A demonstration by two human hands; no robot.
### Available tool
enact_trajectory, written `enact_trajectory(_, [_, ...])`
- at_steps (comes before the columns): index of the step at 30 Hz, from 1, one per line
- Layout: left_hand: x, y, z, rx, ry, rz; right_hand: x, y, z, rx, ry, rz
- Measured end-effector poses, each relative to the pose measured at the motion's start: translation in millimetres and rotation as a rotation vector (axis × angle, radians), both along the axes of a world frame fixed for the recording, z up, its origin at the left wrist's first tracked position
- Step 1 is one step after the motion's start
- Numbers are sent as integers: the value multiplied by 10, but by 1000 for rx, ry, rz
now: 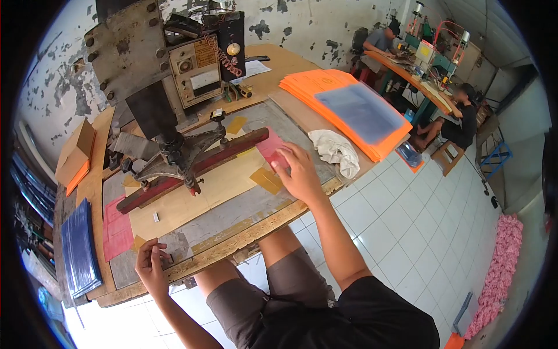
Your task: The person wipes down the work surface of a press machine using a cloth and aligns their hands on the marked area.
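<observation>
Right of the frame's centre, the right hand [303, 172] is reaching over a pink sheet [268, 144], fingers parted and bent; I cannot tell whether they are gripping it. The sheet's exposed part is slanting down rightward. The red bar's [247, 142] long axis is running lower left to upper right. Lower left, the left hand [152, 266] is curling loosely at the table's [232, 244] edge, its hold unclear.

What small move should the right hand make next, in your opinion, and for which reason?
Probably the right hand should ease back from the pink sheet beside it: the hand is close to the right end of the red bar, so more room there seems safer.
</observation>
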State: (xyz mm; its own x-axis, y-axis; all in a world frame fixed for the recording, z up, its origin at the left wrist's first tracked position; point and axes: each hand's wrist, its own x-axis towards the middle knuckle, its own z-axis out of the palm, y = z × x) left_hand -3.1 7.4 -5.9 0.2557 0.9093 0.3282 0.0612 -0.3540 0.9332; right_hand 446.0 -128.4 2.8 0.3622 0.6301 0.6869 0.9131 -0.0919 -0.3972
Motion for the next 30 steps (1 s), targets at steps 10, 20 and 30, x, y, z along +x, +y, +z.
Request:
enact_trajectory(10, [38,-28,66,35,44,52,-16,-71,9,-39,109,26])
enact_trajectory(20, [55,-29,55,49,39,28,-34,-66,5,-3,163,34])
enact_trajectory(30, [93,-67,125,37,80,48,-52,-103,41,-40,191,52])
